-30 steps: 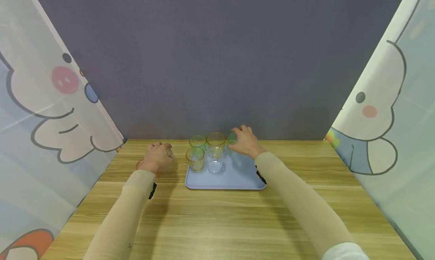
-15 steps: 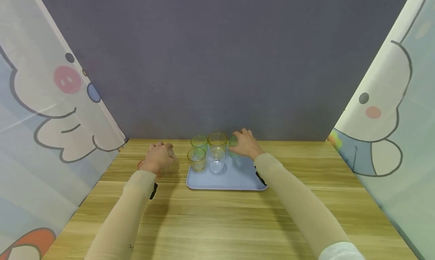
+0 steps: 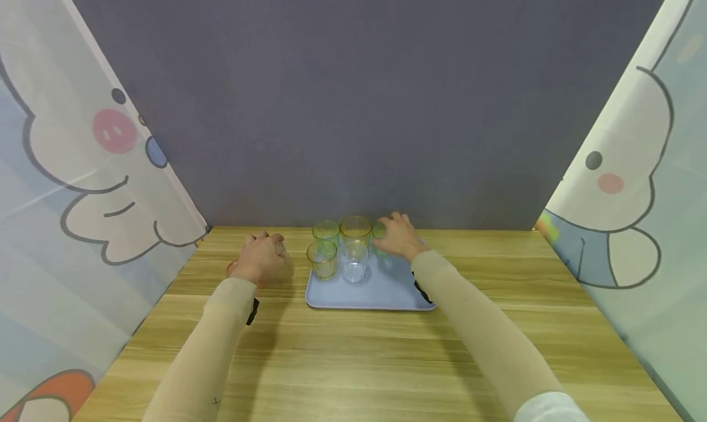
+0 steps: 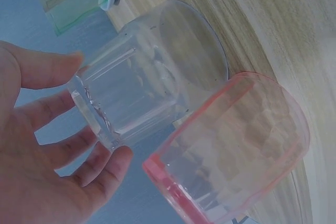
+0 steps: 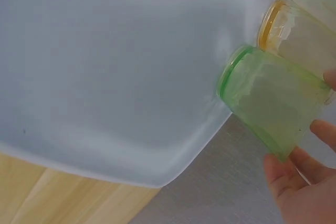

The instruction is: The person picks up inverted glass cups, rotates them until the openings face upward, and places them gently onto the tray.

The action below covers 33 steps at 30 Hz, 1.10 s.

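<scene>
My left hand (image 3: 259,255) holds a clear cup (image 4: 131,82) by its base, thumb on one side and fingers on the other. The cup is upside down, its rim toward the wooden table. Right beside it stands a red-tinted cup (image 4: 236,145), also base up and partly hidden by my hand in the head view. My right hand (image 3: 399,237) holds a green cup (image 5: 273,98) around the rim. This cup is upright, its base at the surface of the pale blue tray (image 3: 386,293), beside an amber-rimmed cup (image 5: 299,35).
On the tray's left part stand a yellow-tinted cup (image 3: 323,261), a clear cup (image 3: 354,267), another green cup (image 3: 326,230) and the amber-rimmed one at the back. A grey backdrop (image 3: 353,103) rises behind the table (image 3: 353,360). Printed curtains (image 3: 83,164) hang at both sides.
My right hand has lowered slightly, bringing the green cup down to the tray. The left hand keeps its place at the clear cup. The head view has shifted a little.
</scene>
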### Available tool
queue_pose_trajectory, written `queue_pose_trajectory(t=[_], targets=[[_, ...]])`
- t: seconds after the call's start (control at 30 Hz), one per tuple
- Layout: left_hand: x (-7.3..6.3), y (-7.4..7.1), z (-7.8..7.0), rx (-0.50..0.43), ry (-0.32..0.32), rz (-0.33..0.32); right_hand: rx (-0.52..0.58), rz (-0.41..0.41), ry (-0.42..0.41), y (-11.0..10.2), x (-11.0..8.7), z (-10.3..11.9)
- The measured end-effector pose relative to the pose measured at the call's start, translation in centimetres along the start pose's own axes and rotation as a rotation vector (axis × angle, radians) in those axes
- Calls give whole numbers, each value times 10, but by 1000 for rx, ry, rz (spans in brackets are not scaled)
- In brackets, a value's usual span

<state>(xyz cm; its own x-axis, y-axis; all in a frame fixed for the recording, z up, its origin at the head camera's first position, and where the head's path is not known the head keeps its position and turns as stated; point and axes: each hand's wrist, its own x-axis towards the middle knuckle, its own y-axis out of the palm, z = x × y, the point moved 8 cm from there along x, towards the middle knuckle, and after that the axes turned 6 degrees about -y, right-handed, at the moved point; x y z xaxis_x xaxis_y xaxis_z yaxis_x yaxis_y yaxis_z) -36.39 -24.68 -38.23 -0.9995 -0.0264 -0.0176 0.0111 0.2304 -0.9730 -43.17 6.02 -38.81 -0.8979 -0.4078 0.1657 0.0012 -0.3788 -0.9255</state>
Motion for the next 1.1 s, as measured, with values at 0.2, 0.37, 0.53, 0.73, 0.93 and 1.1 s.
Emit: queue_pose_trajectory(t=[0.2, 0.37, 0.53, 0.73, 0.93, 1.1], targets=[[0, 2, 1, -3, -7, 6, 25, -7, 22, 3, 1, -3], [0, 2, 1, -4, -10, 12, 50, -1, 29, 3, 0, -4], [-1, 1, 1, -11, -12, 7, 66, -18, 30, 2, 0, -6], [-2, 3, 1, -67, -10, 10, 54, -37, 29, -2, -4, -7], [-4, 5, 4, -124, -25, 12, 42, -29, 16, -7, -8, -6], [-5, 4, 5, -138, -31, 7, 0, -12, 1, -12, -13, -3]])
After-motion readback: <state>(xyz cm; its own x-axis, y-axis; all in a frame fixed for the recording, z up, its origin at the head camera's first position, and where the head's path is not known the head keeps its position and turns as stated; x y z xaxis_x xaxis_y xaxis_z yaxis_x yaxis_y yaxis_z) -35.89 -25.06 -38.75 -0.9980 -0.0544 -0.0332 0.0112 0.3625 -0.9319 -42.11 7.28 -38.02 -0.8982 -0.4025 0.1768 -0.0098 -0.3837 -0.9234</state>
